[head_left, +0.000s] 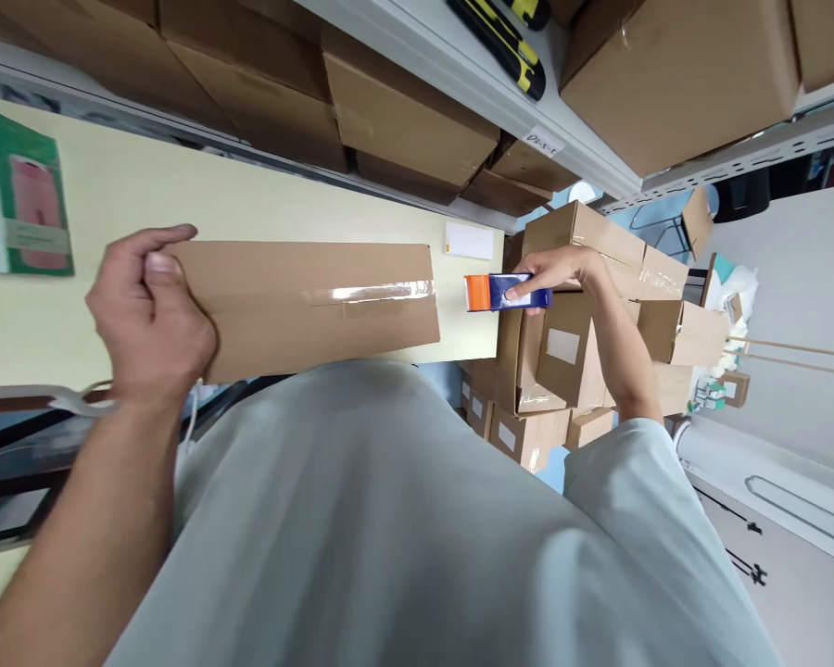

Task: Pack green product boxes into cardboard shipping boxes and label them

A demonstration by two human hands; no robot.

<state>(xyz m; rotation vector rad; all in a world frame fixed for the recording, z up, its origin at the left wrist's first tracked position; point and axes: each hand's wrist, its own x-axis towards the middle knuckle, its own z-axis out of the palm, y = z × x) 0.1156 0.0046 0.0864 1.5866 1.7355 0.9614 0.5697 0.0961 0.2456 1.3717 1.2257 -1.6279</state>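
Note:
A long, narrow cardboard box (264, 296) lies across the pale yellow tabletop in front of my body. A shiny strip of clear tape (382, 292) runs along its upper face to the right end. My left hand (153, 306) is closed around the box's left end, with the thumb on top and most fingers curled out of sight. Past the box's right end, my right hand (546, 276) grips a blue and orange tape dispenser (482, 293), its orange end facing the box. A small gap separates the dispenser from the box.
A green box with a pink picture (34, 199) stands at the left of the tabletop (264, 199). A white card (469, 240) lies near the right edge. Shelves above hold cartons and a black-yellow utility knife (507, 46). Stacked cartons (562, 352) crowd the right side.

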